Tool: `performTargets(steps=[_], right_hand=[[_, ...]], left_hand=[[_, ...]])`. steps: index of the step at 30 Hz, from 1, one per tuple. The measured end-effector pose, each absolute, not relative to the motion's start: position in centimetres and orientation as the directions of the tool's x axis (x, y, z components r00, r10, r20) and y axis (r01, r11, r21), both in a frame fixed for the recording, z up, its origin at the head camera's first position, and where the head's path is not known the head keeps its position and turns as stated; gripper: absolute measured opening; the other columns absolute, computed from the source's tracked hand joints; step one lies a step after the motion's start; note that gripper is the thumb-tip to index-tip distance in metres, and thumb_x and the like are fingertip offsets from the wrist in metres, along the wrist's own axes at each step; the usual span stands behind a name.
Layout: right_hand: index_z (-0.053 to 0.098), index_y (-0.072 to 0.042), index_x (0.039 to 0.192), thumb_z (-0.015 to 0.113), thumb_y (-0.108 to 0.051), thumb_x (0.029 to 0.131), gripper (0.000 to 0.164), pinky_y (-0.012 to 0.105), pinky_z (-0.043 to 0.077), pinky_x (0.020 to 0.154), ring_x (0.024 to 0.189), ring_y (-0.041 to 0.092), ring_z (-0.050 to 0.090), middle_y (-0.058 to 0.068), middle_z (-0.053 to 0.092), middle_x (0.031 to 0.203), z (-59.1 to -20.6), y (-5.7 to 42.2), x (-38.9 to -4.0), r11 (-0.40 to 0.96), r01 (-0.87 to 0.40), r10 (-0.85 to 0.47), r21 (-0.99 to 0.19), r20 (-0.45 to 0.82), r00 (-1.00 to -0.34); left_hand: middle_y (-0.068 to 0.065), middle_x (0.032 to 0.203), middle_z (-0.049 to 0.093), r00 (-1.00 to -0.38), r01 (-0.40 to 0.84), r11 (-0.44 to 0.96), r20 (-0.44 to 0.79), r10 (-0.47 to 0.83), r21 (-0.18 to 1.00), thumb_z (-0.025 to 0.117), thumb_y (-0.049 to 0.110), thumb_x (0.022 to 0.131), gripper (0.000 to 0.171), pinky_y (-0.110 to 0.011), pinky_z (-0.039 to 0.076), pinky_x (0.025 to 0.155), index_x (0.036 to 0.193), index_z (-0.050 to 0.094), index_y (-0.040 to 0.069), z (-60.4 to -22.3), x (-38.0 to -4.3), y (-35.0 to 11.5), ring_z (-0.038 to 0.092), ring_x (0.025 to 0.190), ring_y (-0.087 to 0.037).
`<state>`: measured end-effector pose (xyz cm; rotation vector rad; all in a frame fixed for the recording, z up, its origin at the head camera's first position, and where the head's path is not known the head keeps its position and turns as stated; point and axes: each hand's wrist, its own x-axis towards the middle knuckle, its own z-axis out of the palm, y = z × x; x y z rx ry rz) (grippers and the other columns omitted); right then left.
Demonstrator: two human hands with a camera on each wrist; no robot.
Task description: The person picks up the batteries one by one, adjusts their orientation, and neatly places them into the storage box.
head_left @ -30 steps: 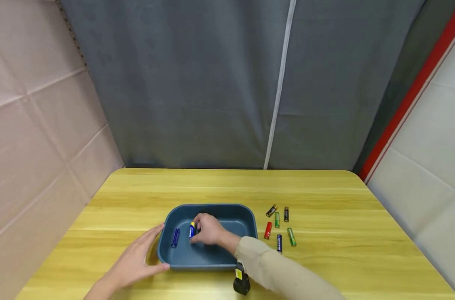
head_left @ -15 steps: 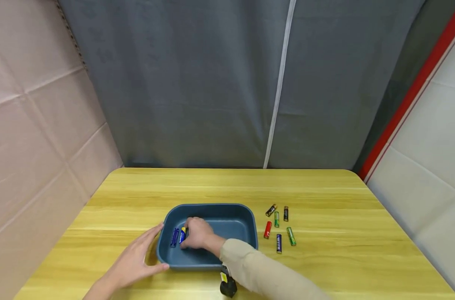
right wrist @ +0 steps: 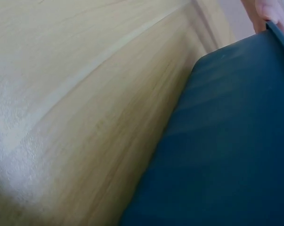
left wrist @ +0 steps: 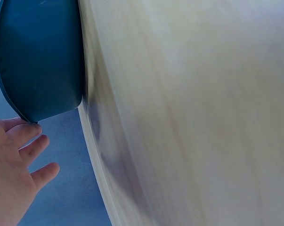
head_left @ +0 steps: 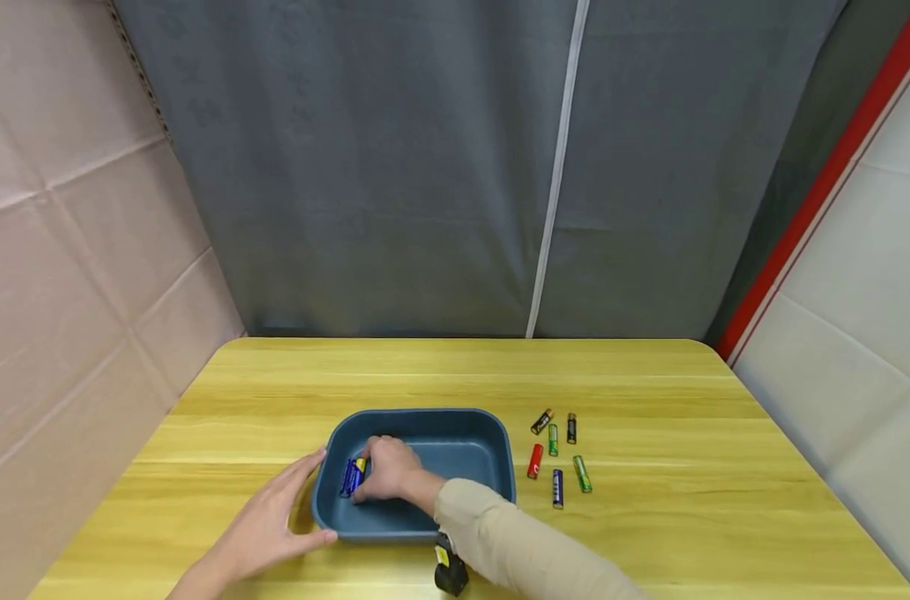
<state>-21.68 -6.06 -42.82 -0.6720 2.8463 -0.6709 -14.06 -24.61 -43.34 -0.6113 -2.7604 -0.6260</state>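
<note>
In the head view a dark blue tray point(head_left: 462, 457) stands on the table. Inside it, my right hand point(head_left: 389, 471) pinches a blue battery with a yellow end point(head_left: 358, 477), right up against the dark blue batteries point(head_left: 346, 479) lying at the tray's left side. My left hand point(head_left: 263, 521) rests on the tray's left rim, thumb at the near corner and fingers straight. In the left wrist view that hand point(left wrist: 12, 165) touches the rim with its fingertips spread. The right wrist view holds the tray's outer wall point(right wrist: 226, 141); my right hand is hidden there.
To the tray's right lie several loose batteries: a red one point(head_left: 535, 461), a dark blue one point(head_left: 557, 488), green ones point(head_left: 582, 474) and black ones point(head_left: 572, 428). A grey curtain point(head_left: 395, 167) hangs behind the wooden table point(head_left: 650, 433).
My right hand has moved left inside the tray, bringing the blue and yellow battery against the dark blue ones. My left hand has stayed at the rim.
</note>
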Motion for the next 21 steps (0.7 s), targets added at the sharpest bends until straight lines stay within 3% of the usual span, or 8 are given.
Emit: performTargets(steps=[10,21], right_hand=[[0.062,-0.006,0.101,0.081,-0.03,0.062,0.049,0.017,0.041,0.056,0.062,0.005,0.046,-0.006,0.052,0.07,-41.0,-3.9,-21.8,0.699,-0.379,-0.496,-0.606,-0.029,-0.868],[0.059,-0.003,0.106,0.079,-0.027,0.067,0.05,0.019,0.041,0.059,0.065,0.008,0.045,0.007,0.058,0.086,-39.3,0.3,-21.9,0.591,-0.374,-0.543,-0.714,-0.01,-0.839]], left_hand=[[-0.015,0.135,0.044,-0.895,0.429,0.82,0.299,0.331,0.379,0.072,0.057,0.064,0.095,-0.058,0.041,0.089,0.139,0.036,0.009,-43.2,-14.1,-24.6,0.044,0.118,-0.037],[-0.013,0.136,0.043,-0.903,0.414,0.823,0.29,0.317,0.39,0.072,0.057,0.064,0.096,-0.06,0.04,0.089,0.14,0.035,0.012,-43.3,-14.1,-24.6,0.044,0.119,-0.036]])
